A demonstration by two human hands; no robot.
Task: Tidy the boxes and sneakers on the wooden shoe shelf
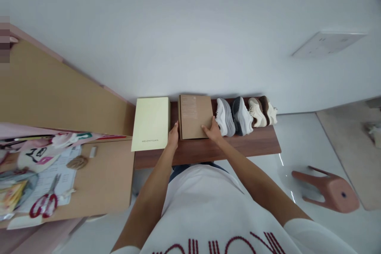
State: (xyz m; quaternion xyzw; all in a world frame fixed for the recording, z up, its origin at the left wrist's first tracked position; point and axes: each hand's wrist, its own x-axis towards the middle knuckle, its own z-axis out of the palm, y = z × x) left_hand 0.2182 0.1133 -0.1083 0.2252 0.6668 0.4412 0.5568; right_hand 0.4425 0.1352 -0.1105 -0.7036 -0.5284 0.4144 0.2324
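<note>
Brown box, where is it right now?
In the head view, the brown box sits near the middle on the wood-grain board, between the pale yellow box and the grey-soled white shoe, right hand at its near right corner.

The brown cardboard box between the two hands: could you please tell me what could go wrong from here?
1. If the brown cardboard box slides right, it may bump the white-and-grey shoe close beside it and push the row of shoes toward the end of the reddish-brown wooden shelf.
2. The left hand is in the narrow gap beside the pale yellow rectangular box, so moving left might nudge that box, which sits at the shelf's left end.
</note>
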